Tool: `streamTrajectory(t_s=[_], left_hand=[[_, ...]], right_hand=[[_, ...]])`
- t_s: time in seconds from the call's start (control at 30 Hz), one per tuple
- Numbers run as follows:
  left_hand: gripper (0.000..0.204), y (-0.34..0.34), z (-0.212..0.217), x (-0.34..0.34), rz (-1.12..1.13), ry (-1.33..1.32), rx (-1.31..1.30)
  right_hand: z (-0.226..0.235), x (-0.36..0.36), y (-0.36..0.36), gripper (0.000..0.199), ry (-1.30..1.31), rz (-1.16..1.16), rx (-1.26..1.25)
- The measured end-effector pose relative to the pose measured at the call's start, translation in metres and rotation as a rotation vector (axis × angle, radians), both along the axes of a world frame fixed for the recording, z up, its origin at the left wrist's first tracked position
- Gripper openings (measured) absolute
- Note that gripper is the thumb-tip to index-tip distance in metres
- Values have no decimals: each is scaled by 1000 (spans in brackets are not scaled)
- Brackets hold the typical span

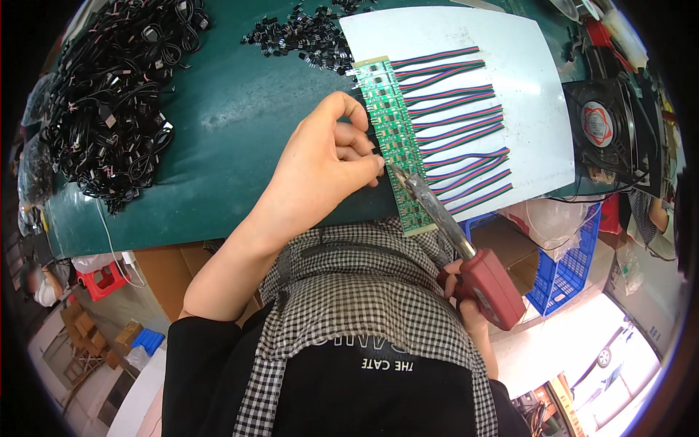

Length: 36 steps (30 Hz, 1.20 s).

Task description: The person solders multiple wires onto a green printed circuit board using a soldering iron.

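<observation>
A long green circuit board panel (393, 135) lies across the left edge of a white sheet (535, 95). Striped ribbon wires (459, 120) fan out from its right side. At the board's left edge, my left hand (317, 160) is closed in a pinch, with a small black part (376, 151) at its fingertips, mostly hidden. My right hand (473, 309) grips the dark red handle of a soldering gun (495, 288). The gun's tip meets or hovers just over the board beside my left thumb; I cannot tell which.
Black cables (109, 102) are heaped on the green table (233, 146) at the left. Small black parts (309, 36) lie piled at the back. A black fan (601, 120) stands at the right. Below the table edge are a blue crate (564, 269) and a red stool (102, 280).
</observation>
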<state>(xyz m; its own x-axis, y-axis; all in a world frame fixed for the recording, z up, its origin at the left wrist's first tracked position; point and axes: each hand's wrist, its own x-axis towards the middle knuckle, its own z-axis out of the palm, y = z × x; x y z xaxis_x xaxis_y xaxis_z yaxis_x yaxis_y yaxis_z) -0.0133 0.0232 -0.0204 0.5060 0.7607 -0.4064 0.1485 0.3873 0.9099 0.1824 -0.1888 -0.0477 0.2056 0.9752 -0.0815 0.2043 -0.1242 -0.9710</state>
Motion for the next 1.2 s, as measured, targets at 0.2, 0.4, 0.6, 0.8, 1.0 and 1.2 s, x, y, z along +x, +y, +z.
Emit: streamTrajectory(t_s=[0.2, 0.4, 0.6, 0.8, 1.0, 1.2], left_hand=[[26, -1, 3, -1, 3, 10, 13], [26, -2, 1, -3, -16, 15, 61], [25, 0, 5, -3, -23, 26, 29], [26, 2, 6, -4, -40, 32, 11], [26, 3, 5, -5, -33, 28, 23], [26, 4, 7, -4, -22, 23, 15]], right_hand=[[8, -1, -1, 29, 5, -55, -88], [-1, -3, -1, 41, 101, -53, 28], [-8, 3, -9, 68, 164, -21, -110], [-4, -6, -6, 52, 195, -134, -64], [8, -12, 6, 45, 231, -142, -113], [5, -9, 5, 54, 179, -81, -140]])
